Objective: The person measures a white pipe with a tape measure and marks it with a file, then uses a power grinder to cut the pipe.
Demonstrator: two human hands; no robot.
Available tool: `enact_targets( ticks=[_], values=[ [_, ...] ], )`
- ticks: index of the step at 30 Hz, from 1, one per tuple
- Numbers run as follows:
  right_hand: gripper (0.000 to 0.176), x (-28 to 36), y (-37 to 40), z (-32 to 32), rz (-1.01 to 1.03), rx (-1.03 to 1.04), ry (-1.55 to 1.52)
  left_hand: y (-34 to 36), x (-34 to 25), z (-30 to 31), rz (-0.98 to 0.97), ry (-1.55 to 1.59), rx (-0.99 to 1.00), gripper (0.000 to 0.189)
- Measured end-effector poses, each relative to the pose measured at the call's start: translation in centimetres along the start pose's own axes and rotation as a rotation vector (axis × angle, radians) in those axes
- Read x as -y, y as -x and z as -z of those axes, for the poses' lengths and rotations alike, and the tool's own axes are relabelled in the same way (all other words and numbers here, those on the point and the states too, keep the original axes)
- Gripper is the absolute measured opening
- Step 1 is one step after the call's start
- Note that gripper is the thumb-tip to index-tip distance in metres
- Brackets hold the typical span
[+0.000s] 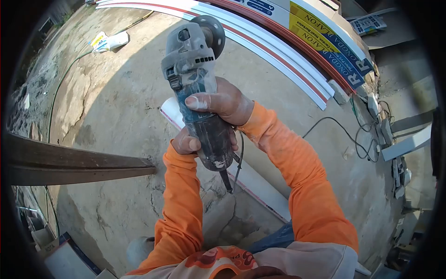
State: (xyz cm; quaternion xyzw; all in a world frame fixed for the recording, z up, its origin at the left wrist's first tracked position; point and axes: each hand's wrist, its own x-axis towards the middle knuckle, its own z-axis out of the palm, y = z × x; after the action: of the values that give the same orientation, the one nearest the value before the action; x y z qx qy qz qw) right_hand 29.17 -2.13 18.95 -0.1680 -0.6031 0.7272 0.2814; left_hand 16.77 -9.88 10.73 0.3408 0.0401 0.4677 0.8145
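Through the head camera, I have the angle grinder (197, 81) at upper center of the frame, tilted slightly, its disc (219, 37) at the top and its cord end at the bottom. My right hand (225, 101) is closed around the teal middle of the body, thumb across it; my left hand (186, 142) is wrapped around the black rear part, fingertips showing on its far side. Behind the tool, I see a long white piece (265, 188) slanting from center to lower right over the concrete ground (125, 102). A brown post (79, 160) juts in from the left edge, white strips (274, 56) curve across the upper right beside printed boxes (325, 46), and a white bag (113, 42) lies upper left.
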Motion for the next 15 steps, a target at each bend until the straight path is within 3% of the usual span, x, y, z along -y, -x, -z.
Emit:
enact_targets(
  ticks=[1,2,4,5,6,8,10,11,12,14,15],
  values=[
    [0.052,-0.2,0.1,1.3,0.062,-0.081,0.087,-1.1,-1.3,-0.7,0.078,-0.275,-0.187,0.068],
    [0.052,-0.9,-0.4,3.0,0.059,-0.042,0.032,-2.7,-1.2,-1.8,0.023,-0.527,-0.417,0.061],
    [0.054,-1.9,-1.5,6.4,0.279,-0.333,0.413,-6.5,-0.1,-3.7,-0.009,-0.842,-0.703,0.056],
    [0.054,-1.4,-1.5,7.2,0.279,-0.305,0.364,-8.8,1.1,-4.4,0.004,-0.863,-0.753,0.056],
    [0.058,-0.4,-1.6,8.1,0.18,-0.361,0.446,-11.4,2.4,-4.8,-0.143,-0.99,-0.951,0.056],
    [0.062,1.4,-1.4,10.1,0.083,-0.388,0.499,-14.6,3.4,-4.2,-0.291,-1.141,-1.175,0.056],
    [0.074,2.6,-1.2,12.0,0.111,-0.414,0.577,-16.6,3.9,-1.2,-0.476,-1.767,-1.168,0.062],
    [0.074,3.1,-1.0,13.2,0.117,-0.397,0.545,-17.8,4.1,-0.8,-0.511,-1.594,-1.195,0.059],
    [0.078,3.7,-0.9,14.7,0.155,-0.291,0.567,-18.8,4.3,-1.2,-0.503,-1.625,-1.211,0.059],
    [0.082,3.9,-1.4,18.0,0.214,-0.176,0.563,-21.2,3.9,-4.1,-0.598,-0.832,-1.062,0.055],
    [0.083,3.4,-1.9,19.8,0.291,-0.031,0.349,-21.6,3.4,-4.7,-0.596,-0.742,-0.995,0.05]
  ],
)
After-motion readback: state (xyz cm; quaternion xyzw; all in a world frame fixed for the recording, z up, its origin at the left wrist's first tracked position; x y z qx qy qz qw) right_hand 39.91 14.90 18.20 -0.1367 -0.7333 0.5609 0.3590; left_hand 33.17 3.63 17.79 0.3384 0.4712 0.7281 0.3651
